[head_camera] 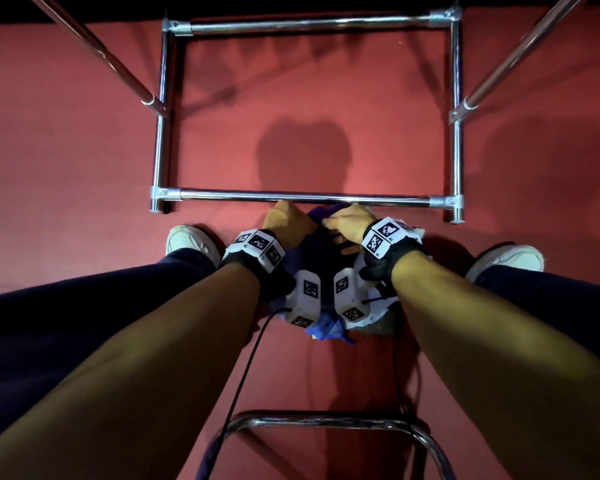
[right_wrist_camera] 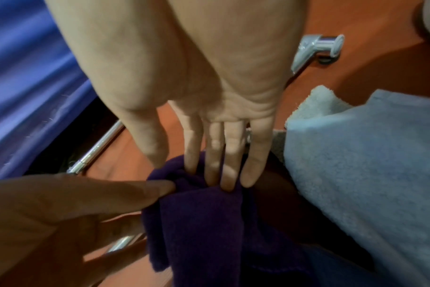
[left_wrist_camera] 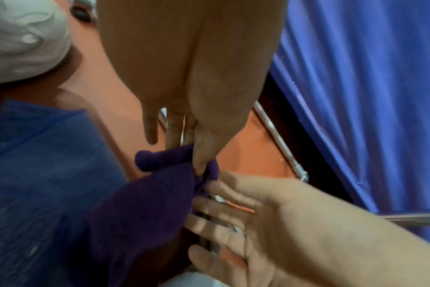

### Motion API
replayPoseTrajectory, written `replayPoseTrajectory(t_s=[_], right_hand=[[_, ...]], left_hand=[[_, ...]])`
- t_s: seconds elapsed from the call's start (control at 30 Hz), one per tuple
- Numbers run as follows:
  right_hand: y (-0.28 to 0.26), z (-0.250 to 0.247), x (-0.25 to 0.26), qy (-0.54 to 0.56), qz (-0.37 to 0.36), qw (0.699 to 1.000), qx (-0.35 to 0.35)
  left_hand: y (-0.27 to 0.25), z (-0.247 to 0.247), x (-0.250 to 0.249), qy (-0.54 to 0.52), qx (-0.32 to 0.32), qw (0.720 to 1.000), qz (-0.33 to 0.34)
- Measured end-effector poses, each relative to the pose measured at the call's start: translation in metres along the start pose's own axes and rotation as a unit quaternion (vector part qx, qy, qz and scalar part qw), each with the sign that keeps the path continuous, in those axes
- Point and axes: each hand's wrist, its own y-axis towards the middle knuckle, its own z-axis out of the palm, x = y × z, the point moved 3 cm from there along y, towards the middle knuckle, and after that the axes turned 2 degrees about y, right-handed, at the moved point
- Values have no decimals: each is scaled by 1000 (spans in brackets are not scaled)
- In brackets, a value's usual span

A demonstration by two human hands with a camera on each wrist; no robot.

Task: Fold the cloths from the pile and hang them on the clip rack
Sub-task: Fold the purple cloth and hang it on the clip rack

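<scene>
A dark purple cloth (head_camera: 317, 216) lies on top of the pile on the red floor, just in front of the rack's low front bar (head_camera: 305, 196). My left hand (head_camera: 286, 223) pinches its upper edge between thumb and fingers, seen close in the left wrist view (left_wrist_camera: 197, 161). My right hand (head_camera: 347, 225) is right beside it, its straight fingers (right_wrist_camera: 226, 180) touching the same bunched edge. Under the purple cloth lie a blue cloth (left_wrist_camera: 37, 174) and a pale blue towel (right_wrist_camera: 356, 155). No clips are in view.
The chrome rack frame (head_camera: 456, 116) stands on the floor ahead, with slanted rails at both sides. My white shoes (head_camera: 191, 242) (head_camera: 506, 258) flank the pile. A curved chrome tube (head_camera: 326, 419) is below my arms, and a blue curtain (left_wrist_camera: 356, 97) hangs behind the rack.
</scene>
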Motion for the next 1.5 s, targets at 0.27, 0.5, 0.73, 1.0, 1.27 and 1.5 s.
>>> replayPoseTrajectory(t_s=[0.27, 0.5, 0.73, 1.0, 1.27, 1.5], right_hand=[[-86, -37, 63, -23, -113, 993, -34], [-191, -60, 117, -39, -214, 974, -58], [-253, -64, 142, 3, -276, 960, -53], [-252, -64, 134, -39, -310, 950, -28], [-227, -60, 132, -93, -307, 945, -68], [-221, -62, 134, -101, -314, 940, -87]], left_hand=[[-54, -75, -59, -16, -44, 984, 171], [-139, -140, -115, -50, -98, 962, 249], [-199, -177, -140, -105, -114, 932, 328], [-203, -181, -129, -206, -107, 924, 305], [-193, -165, -131, -258, -56, 927, 265], [-199, -156, -144, -275, -32, 926, 258]])
